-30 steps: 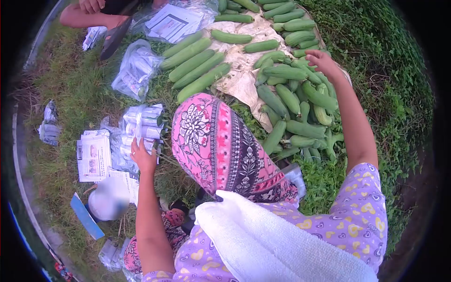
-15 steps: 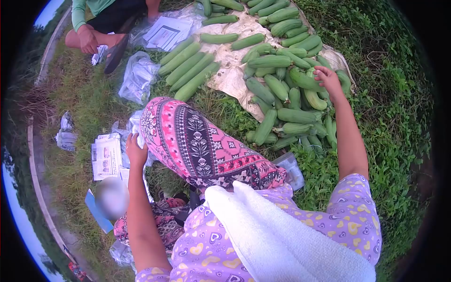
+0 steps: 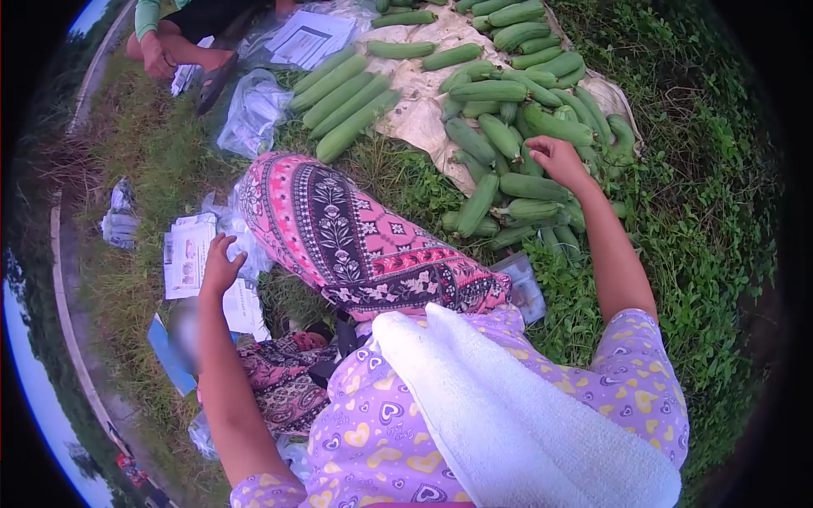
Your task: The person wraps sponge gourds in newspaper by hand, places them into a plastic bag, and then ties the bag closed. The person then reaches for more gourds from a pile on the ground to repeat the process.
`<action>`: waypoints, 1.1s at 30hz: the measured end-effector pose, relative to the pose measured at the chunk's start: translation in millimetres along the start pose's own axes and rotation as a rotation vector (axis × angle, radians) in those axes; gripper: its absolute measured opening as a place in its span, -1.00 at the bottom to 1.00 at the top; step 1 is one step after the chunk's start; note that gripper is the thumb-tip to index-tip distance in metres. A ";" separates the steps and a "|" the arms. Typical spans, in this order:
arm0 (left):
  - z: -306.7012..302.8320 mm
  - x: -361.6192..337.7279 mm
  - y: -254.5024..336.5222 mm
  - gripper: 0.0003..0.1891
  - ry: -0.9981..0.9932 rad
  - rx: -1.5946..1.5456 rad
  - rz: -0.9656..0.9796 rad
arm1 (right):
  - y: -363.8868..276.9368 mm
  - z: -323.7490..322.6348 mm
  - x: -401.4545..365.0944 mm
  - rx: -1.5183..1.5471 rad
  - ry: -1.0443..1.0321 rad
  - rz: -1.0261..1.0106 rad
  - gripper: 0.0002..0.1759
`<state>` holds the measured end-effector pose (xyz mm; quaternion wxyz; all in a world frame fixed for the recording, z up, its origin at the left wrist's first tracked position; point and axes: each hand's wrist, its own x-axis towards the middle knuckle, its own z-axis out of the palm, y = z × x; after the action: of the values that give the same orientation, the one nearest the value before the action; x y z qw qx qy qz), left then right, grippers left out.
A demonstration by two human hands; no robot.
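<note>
My right hand (image 3: 559,161) hovers at the heap of green sponge gourds (image 3: 532,185), its fingers loosely curved and apart with nothing in them. A curved gourd (image 3: 556,125) lies just beyond its fingertips. Over on the left, my left hand (image 3: 222,264) is empty, thumb and fingers spread. Beneath and beside it are printed paper sheets (image 3: 190,245) and a clear plastic bag (image 3: 240,222). My bent knee in patterned trousers (image 3: 339,229) comes between the two hands.
A pale cloth (image 3: 412,131) lies under many gourds. Several long gourds (image 3: 343,102) rest in a row on grass at its left edge. A person's hand (image 3: 157,57) is at top left, near papers (image 3: 312,40) and a plastic bag (image 3: 254,112). A white towel (image 3: 508,406) hangs over my chest.
My right hand has shifted left and slightly down over the heap. My left hand has moved left, away from my knee. The view has tilted a little.
</note>
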<state>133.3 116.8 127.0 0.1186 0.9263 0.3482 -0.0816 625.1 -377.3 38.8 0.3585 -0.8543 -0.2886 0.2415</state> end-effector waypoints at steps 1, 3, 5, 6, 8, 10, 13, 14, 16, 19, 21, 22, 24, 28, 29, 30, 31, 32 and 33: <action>-14.9 -3.5 -1.2 -0.51 -0.017 0.011 0.002 | -12.3 6.4 -3.1 -0.070 -0.048 0.008 -0.68; -39.9 -12.5 -10.4 -0.53 -0.011 0.027 0.008 | -18.5 21.3 -3.2 -0.185 -0.081 -0.101 -0.70; -59.3 -21.7 -28.6 -0.55 0.014 -0.004 -0.027 | -33.1 33.0 -7.2 -0.245 -0.186 -0.058 -0.66; -72.0 -28.9 -25.9 -0.55 -0.005 0.000 -0.107 | -36.3 41.8 -10.8 -0.378 -0.200 -0.167 -0.65; -80.6 -39.8 -47.1 -0.54 -0.007 -0.005 -0.181 | -34.3 63.5 -15.8 -0.644 -0.223 -0.388 -0.62; -80.5 -49.2 -71.0 -0.52 -0.030 -0.027 -0.222 | -24.7 95.5 -17.4 -0.716 -0.250 -0.566 -0.61; -78.7 -61.1 -90.5 -0.49 -0.106 -0.083 -0.294 | 3.5 142.2 -12.3 -0.807 -0.292 -0.720 -0.62; -77.3 -62.9 -94.4 -0.48 -0.138 -0.107 -0.315 | 12.4 151.8 -9.5 -0.838 -0.305 -0.749 -0.62; -75.7 -64.2 -94.0 -0.48 -0.166 -0.154 -0.343 | 9.0 154.1 0.2 -0.908 -0.473 -0.661 -0.59; -81.1 -66.6 -95.4 -0.50 -0.167 -0.115 -0.310 | -17.0 144.1 5.3 -0.862 -0.585 -0.562 -0.50; -82.6 -68.1 -98.0 -0.51 -0.170 -0.097 -0.301 | -45.5 131.1 2.9 -0.781 -0.579 -0.465 -0.40; -82.5 -68.2 -99.5 -0.51 -0.167 -0.088 -0.295 | -45.7 133.5 4.6 -0.750 -0.546 -0.400 -0.36; -68.6 -69.2 -121.1 -0.51 -0.158 -0.163 -0.314 | -40.2 143.2 9.2 -0.686 -0.474 -0.278 -0.29; -59.7 -66.2 -118.7 -0.51 -0.196 -0.192 -0.330 | -37.0 157.0 12.0 -0.714 -0.429 -0.191 -0.28; -61.6 -65.9 -110.6 -0.52 -0.203 -0.202 -0.347 | -36.3 157.1 11.7 -0.734 -0.436 -0.185 -0.28; -62.3 -65.8 -105.8 -0.52 -0.195 -0.196 -0.344 | -35.4 156.9 11.3 -0.752 -0.441 -0.181 -0.28; -62.7 -65.8 -102.2 -0.52 -0.186 -0.191 -0.340 | -32.5 155.8 9.4 -0.757 -0.414 -0.180 -0.30; -63.6 -65.9 -100.4 -0.52 -0.176 -0.186 -0.335 | -28.4 153.6 6.7 -0.763 -0.385 -0.179 -0.33; -63.6 -66.2 -101.3 -0.52 -0.168 -0.164 -0.310 | -28.0 152.8 5.5 -0.770 -0.355 -0.177 -0.35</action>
<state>21.0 166.9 187.0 0.2082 0.8388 0.4811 -0.1472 525.4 -285.3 -37.0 -0.0225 -0.8429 -0.4869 0.2279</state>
